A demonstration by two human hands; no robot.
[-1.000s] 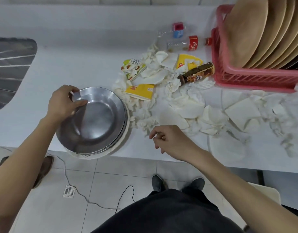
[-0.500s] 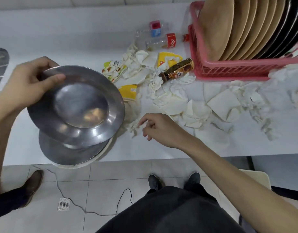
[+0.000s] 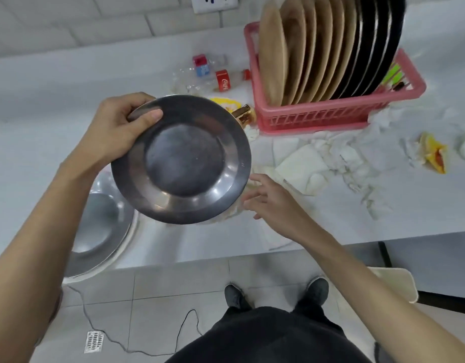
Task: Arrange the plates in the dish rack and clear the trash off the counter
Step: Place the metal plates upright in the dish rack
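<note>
Steel plate (image 3: 182,158) is pinched at its rim by the left hand (image 3: 113,132) — right hand (image 3: 268,199) spread, empty — likely bound next for the dish rack (image 3: 331,115).

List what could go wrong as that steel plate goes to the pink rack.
The left hand holds the steel plate by one spot of its rim, tilted in the air; the right hand is open and off it, so it may slip.
The pink rack looks nearly filled with tan plates and black plates; the newcomer may knock them.
The remaining stack sits at the counter's edge under the left forearm; a nudge might tip it off.
</note>
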